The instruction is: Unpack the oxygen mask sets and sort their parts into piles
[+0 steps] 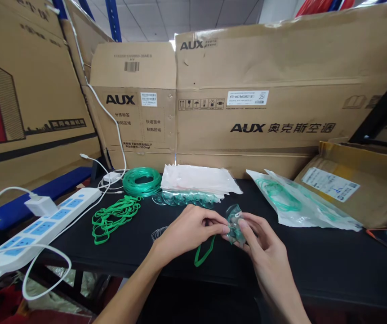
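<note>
My right hand (260, 234) is wrapped round a clear green plastic mask (235, 220), held above the black table near its front. At the mask's left edge, the fingers of my left hand (193, 229) are pinched together on a green elastic strap (204, 256), whose loop hangs down between the hands. Just behind my left hand, several clear green masks (186, 198) lie in a row. Some thin metal strips (159, 232) are partly hidden by my left wrist.
A heap of green straps (115, 218), a coil of green tubing (142, 181) and a power strip (45, 229) are at left. White pouches (196, 179) lie behind. Bagged tubing (281, 198) and a brown parcel (355, 184) are at right. Large cartons (281, 108) wall the back.
</note>
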`<state>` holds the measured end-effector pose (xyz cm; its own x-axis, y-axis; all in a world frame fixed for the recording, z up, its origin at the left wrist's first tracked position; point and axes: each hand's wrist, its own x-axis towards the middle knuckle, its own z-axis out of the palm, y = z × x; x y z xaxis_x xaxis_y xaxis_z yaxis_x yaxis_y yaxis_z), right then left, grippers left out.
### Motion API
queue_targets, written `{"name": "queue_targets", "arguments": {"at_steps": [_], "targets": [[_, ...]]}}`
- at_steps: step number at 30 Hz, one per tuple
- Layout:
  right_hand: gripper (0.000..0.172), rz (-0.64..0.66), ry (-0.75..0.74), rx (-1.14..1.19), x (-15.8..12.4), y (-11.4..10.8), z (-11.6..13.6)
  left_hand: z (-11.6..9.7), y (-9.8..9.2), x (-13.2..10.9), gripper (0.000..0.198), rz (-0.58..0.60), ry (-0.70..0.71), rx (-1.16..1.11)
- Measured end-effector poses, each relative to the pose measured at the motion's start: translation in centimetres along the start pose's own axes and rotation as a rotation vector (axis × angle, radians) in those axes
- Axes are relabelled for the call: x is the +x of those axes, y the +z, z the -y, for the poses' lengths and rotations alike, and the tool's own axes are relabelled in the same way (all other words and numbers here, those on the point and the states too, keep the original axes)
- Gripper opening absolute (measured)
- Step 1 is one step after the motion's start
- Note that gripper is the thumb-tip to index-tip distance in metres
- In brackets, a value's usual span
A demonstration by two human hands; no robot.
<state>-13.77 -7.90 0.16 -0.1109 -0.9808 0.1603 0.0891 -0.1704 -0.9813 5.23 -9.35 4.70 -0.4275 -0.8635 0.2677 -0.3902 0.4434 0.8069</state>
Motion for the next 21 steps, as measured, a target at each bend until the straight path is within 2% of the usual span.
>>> {"name": "queue_targets", "arguments": {"at_steps": [4,10,21], "targets": [[0.039,0.004,-0.001,0.021,-0.03,-0.07,-0.03,0.00,-0.02,-0.03,0.020,-0.016,-0.012,0.003],[0.041,0.092,0.010,0.061,-0.20,-0.54,0.43,0.15,-0.27,0.10,0.021,-0.034,-0.027,-0.005],[0.046,0.097,0.005,0.040,-0.24,-0.28,0.30,0.00,-0.37,0.01,0.022,-0.041,-0.018,-0.019]]}}
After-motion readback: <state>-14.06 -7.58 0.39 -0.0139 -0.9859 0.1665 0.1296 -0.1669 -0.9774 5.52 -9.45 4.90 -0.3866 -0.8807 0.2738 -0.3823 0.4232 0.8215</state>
